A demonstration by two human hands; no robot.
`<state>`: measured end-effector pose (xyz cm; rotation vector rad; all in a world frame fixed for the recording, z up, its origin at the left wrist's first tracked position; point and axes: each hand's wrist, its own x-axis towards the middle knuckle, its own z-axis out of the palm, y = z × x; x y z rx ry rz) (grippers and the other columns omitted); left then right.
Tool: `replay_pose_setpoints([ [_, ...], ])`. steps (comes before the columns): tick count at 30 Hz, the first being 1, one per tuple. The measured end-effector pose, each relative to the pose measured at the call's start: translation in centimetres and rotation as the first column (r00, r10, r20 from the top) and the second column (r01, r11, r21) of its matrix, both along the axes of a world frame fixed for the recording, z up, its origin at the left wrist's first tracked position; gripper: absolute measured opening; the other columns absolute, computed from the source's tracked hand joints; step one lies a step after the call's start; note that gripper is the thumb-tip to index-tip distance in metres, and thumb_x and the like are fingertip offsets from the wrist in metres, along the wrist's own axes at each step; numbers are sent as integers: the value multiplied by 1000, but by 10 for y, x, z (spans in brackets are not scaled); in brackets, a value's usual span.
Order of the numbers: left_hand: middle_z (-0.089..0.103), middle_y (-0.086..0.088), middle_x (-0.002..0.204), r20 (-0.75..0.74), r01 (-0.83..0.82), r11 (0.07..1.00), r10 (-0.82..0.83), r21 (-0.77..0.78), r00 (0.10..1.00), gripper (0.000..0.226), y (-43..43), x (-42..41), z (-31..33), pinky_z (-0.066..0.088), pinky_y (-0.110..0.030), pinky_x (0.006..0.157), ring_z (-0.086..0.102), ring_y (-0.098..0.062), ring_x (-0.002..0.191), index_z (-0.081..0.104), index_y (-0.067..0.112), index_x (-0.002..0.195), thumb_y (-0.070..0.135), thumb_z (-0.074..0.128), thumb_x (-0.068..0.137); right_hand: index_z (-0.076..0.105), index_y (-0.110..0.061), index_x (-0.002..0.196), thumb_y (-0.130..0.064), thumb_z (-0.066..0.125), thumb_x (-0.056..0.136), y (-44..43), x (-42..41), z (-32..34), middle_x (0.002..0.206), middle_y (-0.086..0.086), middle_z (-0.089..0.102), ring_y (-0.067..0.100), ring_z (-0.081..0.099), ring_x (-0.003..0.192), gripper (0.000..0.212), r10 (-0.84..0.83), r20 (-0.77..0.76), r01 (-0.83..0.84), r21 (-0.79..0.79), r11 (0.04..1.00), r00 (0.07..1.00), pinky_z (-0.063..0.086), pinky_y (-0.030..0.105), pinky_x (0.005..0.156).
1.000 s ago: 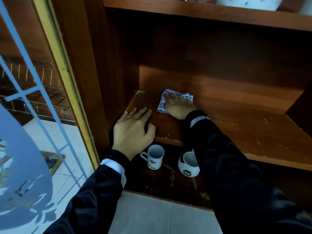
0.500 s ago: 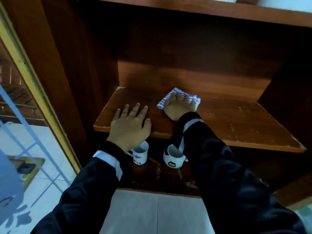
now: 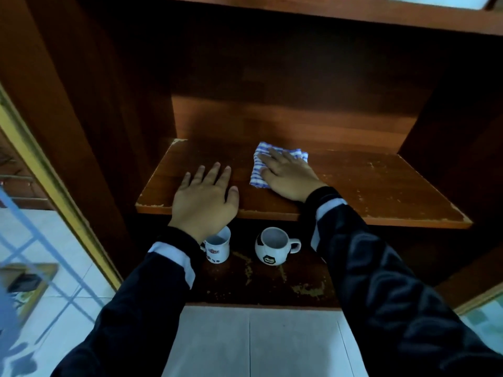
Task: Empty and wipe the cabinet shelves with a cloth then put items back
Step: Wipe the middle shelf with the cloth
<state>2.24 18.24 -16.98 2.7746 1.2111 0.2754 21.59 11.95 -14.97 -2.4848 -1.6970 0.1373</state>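
Both palms lie flat on the brown wooden cabinet shelf [image 3: 381,186], whose front edge is chipped pale. My left hand [image 3: 204,197] rests open near the front lip, fingers spread and straight, holding nothing. My right hand [image 3: 288,178], fingers straight too, presses down on the folded blue-and-white striped cloth [image 3: 257,174], which lies further back on that shelf, just right of the left hand. Below, on the scuffed dark lower shelf [image 3: 272,284], a white cylindrical ceramic mug [image 3: 217,247] and a round white football-patterned mug [image 3: 272,248] stand apart, mouths up.
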Motion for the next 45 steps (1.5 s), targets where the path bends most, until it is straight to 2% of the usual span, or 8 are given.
replay_pose_setpoints([
  [3,5,6,166,3,-1,1000,1,3,1000,58,-1,0,1,0,-40,123,3,-20,153,10,31,158,47,18,103,13,-41,153,-51,22,100,14,2,4,164,-1,-8,26,-12,149,55,-116,-18,115,-26,993,993,-8,49,119],
  [6,6,6,166,6,2,1000,-2,7,1000,58,-2,-1,1,1,-40,123,4,-20,153,11,31,158,47,18,103,13,-41,153,-53,19,100,24,-2,6,164,1,-3,26,-11,149,55,-187,-1,187,-20,982,982,-10,52,118],
  [17,8,5,166,22,0,1000,0,12,1000,59,-1,-1,0,3,-41,123,6,-21,153,14,30,158,47,19,102,12,-38,154,-50,18,101,-6,-26,2,164,1,2,22,-1,150,54,-128,18,128,-11,992,992,-3,51,119],
  [23,6,6,166,13,-1,1000,1,3,1000,58,-3,-2,1,2,-41,123,4,-20,153,12,31,158,47,19,103,11,-27,156,-45,15,102,-30,-59,-2,164,6,0,28,0,150,57,-294,24,294,14,956,955,-1,55,118],
  [29,3,8,166,3,10,1000,-10,-12,1000,57,-2,-2,2,1,-41,123,2,-19,153,10,34,158,46,18,103,5,-11,156,-43,13,102,-40,-71,-2,162,16,-2,37,-2,149,63,-526,36,526,3,850,850,0,59,116],
  [36,-6,6,166,-78,-18,994,9,-109,997,56,-5,3,11,-4,-45,123,-6,-23,153,0,38,157,46,15,104,7,-23,157,-45,15,102,-32,-31,1,164,3,-3,31,-2,150,60,-394,35,395,-8,919,918,-1,59,116],
  [41,-10,2,166,-120,0,990,-17,-141,993,57,-13,23,16,-7,-49,121,-9,-29,152,-3,43,156,52,16,102,8,-36,155,-47,17,102,-34,6,6,163,-12,-4,21,-6,150,55,-190,-29,189,-39,981,981,-6,49,119],
  [45,-12,3,166,-150,23,984,-50,-175,987,61,-15,50,19,-8,-49,121,-11,-29,152,-3,42,156,59,17,101,7,-38,155,-47,20,102,-35,32,10,163,-13,-3,19,-7,150,55,-173,-43,171,-57,984,984,-6,46,119],
])
